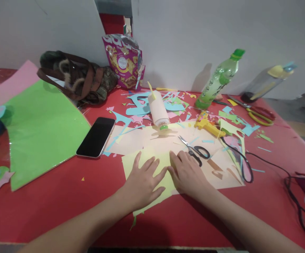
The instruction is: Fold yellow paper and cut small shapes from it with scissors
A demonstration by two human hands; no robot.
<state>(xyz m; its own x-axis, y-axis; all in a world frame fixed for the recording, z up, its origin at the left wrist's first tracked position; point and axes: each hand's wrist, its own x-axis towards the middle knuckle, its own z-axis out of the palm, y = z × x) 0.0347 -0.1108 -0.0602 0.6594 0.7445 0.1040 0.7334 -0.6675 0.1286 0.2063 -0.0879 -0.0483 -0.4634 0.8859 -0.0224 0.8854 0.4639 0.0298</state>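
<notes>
Forearms are spanning the near edge of the red tabletop. Palm down, the left hand is spreading its fingers wide over the yellow paper, grasping nothing, probably keeping it flat. With fingers bent, the right hand is resting at the paper's right side; whether it is pinching the edge, I cannot tell. Beneath, a white sheet is perhaps shielding the surface. Scissors are lying just beyond the right hand, seemingly for easy reach, while a phone is lying left, clear of the paper.
</notes>
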